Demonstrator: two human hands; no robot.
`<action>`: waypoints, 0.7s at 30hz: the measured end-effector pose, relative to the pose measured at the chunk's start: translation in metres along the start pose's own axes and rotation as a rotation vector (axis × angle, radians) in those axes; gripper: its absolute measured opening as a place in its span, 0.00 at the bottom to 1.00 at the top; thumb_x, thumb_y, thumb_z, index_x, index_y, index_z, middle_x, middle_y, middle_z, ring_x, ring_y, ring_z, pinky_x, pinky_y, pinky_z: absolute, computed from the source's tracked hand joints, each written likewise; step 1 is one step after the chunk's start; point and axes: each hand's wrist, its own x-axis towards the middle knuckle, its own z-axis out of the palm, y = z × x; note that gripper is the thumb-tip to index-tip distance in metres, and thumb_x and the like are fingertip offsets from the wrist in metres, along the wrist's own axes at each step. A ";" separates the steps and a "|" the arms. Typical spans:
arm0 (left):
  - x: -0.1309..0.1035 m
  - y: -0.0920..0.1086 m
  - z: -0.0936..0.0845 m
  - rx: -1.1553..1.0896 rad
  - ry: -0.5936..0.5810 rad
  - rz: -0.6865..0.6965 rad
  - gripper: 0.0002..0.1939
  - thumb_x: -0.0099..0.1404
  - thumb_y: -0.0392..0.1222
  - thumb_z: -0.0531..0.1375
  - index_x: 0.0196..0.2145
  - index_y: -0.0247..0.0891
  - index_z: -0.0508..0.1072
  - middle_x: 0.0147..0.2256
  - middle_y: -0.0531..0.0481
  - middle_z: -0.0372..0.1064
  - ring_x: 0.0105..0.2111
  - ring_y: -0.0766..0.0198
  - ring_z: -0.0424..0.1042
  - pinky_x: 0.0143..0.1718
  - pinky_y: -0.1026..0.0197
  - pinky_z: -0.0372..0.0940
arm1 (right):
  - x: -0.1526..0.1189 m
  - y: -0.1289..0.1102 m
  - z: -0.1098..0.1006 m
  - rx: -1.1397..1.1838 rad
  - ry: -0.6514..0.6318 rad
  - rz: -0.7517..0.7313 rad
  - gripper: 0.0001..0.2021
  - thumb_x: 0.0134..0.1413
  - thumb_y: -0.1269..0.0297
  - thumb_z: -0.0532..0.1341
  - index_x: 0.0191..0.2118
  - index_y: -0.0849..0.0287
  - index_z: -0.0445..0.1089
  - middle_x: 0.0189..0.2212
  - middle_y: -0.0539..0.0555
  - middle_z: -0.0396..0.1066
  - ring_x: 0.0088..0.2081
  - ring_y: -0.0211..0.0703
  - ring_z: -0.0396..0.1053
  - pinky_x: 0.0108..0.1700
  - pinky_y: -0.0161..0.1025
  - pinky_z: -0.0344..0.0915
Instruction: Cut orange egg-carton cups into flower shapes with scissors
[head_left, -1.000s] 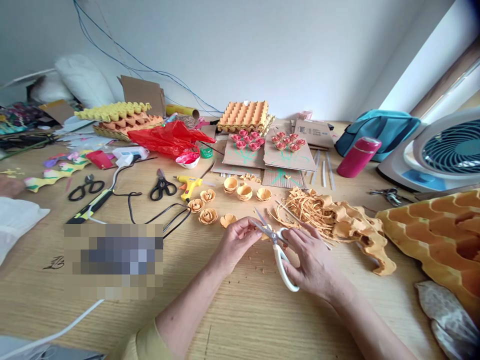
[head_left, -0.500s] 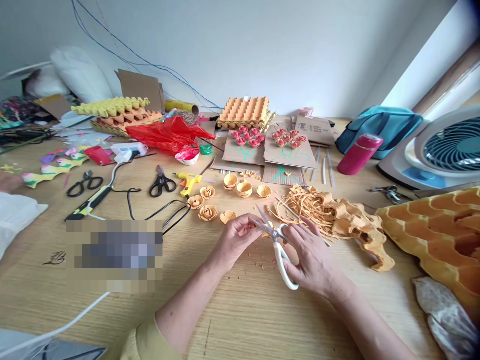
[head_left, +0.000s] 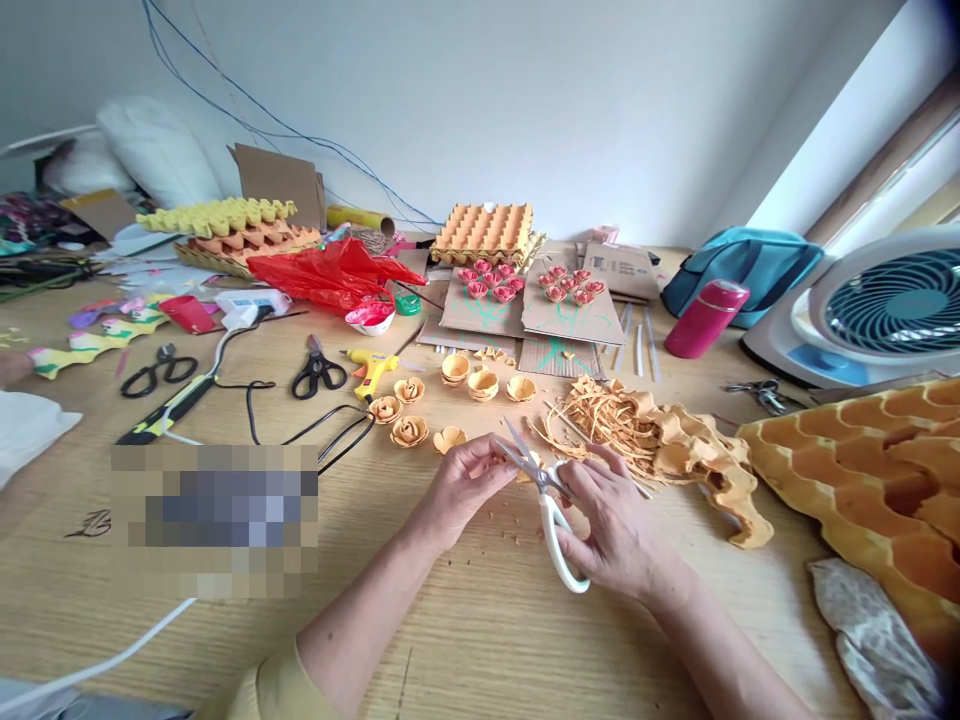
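Note:
White-handled scissors (head_left: 559, 540) are in my right hand (head_left: 611, 520), whose fingers go through and around the handles; the blades are apart and point up and left. My left hand (head_left: 465, 490) pinches something small at the blades, mostly hidden by the fingers. A pale orange carton piece (head_left: 529, 466) shows just behind the blades. Beyond my hands are carton flowers (head_left: 409, 431) and stacked carton cups (head_left: 483, 385). To the right lies a heap of thin carton strips (head_left: 611, 425), beside a torn carton piece (head_left: 739, 500). Small scraps dot the table under the scissors.
A yellow glue gun (head_left: 371, 372) and black scissors (head_left: 319, 368) lie left of the flowers. Red flowers sit on cardboard (head_left: 480, 318) at the back. A pink bottle (head_left: 706, 318), a fan (head_left: 885, 310) and a large egg tray (head_left: 862, 470) stand right. Another person's hand (head_left: 11, 368) shows far left.
The whole view has shifted slightly, so most things sit a little further left. Both hands keep their hold near the scissors, and the blades look slightly wider apart.

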 end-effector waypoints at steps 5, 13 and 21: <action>0.000 0.010 0.000 0.069 -0.023 0.029 0.08 0.59 0.46 0.68 0.31 0.38 0.79 0.32 0.49 0.74 0.38 0.60 0.72 0.47 0.58 0.64 | 0.000 0.000 -0.001 -0.004 -0.011 -0.010 0.09 0.59 0.58 0.60 0.35 0.54 0.59 0.28 0.47 0.65 0.30 0.43 0.65 0.57 0.54 0.54; 0.001 0.019 -0.006 0.232 -0.064 0.097 0.07 0.61 0.44 0.66 0.30 0.39 0.77 0.31 0.49 0.72 0.36 0.60 0.70 0.47 0.56 0.64 | 0.000 -0.002 -0.005 0.045 -0.030 -0.008 0.10 0.59 0.57 0.60 0.33 0.54 0.58 0.26 0.46 0.65 0.29 0.42 0.65 0.55 0.53 0.55; 0.003 0.021 -0.017 0.375 -0.085 0.210 0.02 0.60 0.40 0.65 0.30 0.40 0.78 0.33 0.49 0.73 0.36 0.60 0.70 0.45 0.58 0.64 | 0.001 -0.004 -0.007 0.052 -0.038 -0.039 0.10 0.57 0.60 0.60 0.31 0.53 0.56 0.25 0.47 0.65 0.29 0.43 0.65 0.52 0.51 0.57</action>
